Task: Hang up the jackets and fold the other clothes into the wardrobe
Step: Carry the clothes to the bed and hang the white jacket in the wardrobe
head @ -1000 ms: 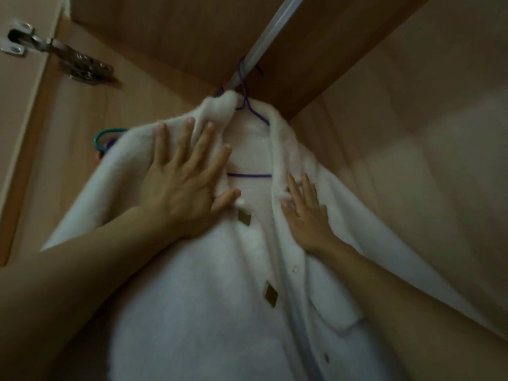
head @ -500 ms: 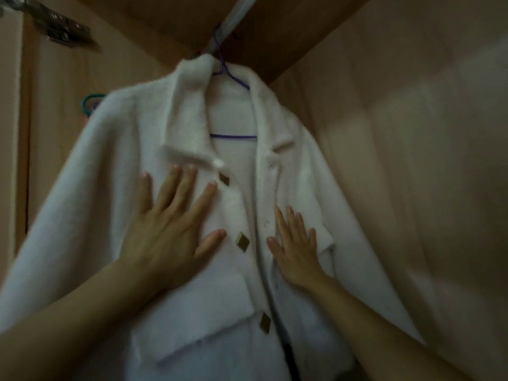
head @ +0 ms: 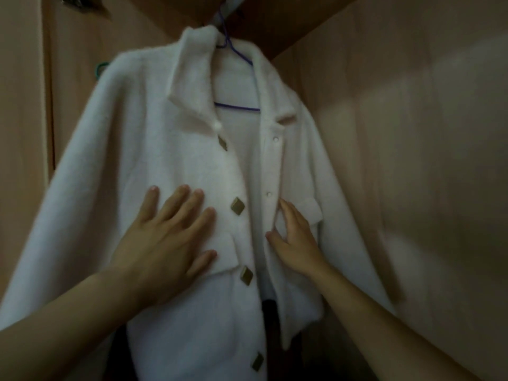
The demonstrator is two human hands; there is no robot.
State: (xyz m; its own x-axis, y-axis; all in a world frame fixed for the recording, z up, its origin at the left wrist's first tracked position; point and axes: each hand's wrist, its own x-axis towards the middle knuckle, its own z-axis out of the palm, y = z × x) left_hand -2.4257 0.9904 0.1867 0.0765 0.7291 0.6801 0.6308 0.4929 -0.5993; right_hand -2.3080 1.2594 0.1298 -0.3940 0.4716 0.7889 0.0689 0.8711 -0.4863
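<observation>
A white fleecy jacket (head: 143, 111) with gold diamond buttons hangs on a purple hanger (head: 236, 107) from the wardrobe rail (head: 229, 2). Its front is unbuttoned. My left hand (head: 165, 243) lies flat with straight fingers on the left front panel, over the chest pocket. On the right front panel, beside the snap placket and just below the small pocket flap, my right hand (head: 295, 237) rests with its fingers extended.
The wardrobe's wooden right wall (head: 412, 160) stands close to the jacket. A teal hanger (head: 100, 68) peeks out behind the left shoulder. A dark garment (head: 270, 317) shows below, in the gap between the front panels. The wardrobe's left side panel (head: 22, 105) lies at the left.
Both hands have slid down the jacket front from near the collar to chest-pocket height. The view has tilted down, and more of the jacket's lower part shows.
</observation>
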